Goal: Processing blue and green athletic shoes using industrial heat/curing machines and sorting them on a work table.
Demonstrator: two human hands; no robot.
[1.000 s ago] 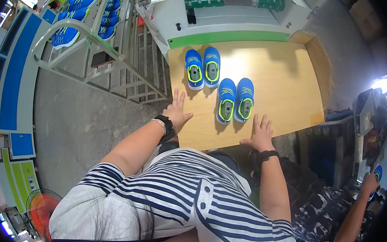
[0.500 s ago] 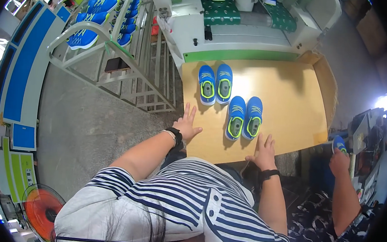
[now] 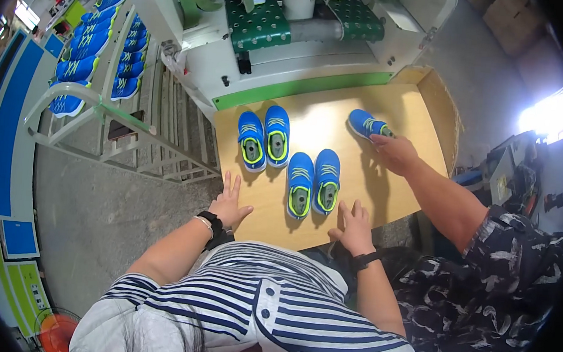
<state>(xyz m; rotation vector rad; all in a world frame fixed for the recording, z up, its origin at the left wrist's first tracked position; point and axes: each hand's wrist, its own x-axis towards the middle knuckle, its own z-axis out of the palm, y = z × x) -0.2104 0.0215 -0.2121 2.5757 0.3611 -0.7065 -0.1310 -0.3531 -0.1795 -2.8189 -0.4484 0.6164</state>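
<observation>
Two pairs of blue sneakers with lime-green collars rest on the wooden table [image 3: 258, 220]. The farther pair [image 3: 251, 140] is on the left; the nearer pair [image 3: 301, 184] stands right of it, toward me. My left hand [image 3: 227, 206] lies at the table's left edge, fingers spread, holding nothing. My right hand [image 3: 354, 227] rests at the near edge beside the nearer pair, fingers apart and without anything in them. From the right, a co-worker's hand [image 3: 396, 153] holds another blue sneaker [image 3: 366, 124] over the table's far right part.
Behind the table stands a white machine with green perforated belts [image 3: 260, 32] carrying shoes. A metal rack [image 3: 144, 155] with rows of blue sneakers [image 3: 83, 48] is at left, a phone [image 3: 127, 125] lying on it. A cardboard flap [image 3: 440, 109] borders the table's right side.
The co-worker's arm has reached in from the right, bringing a blue sneaker over the table. My view has swung somewhat to the right; my hands stay at the table edge.
</observation>
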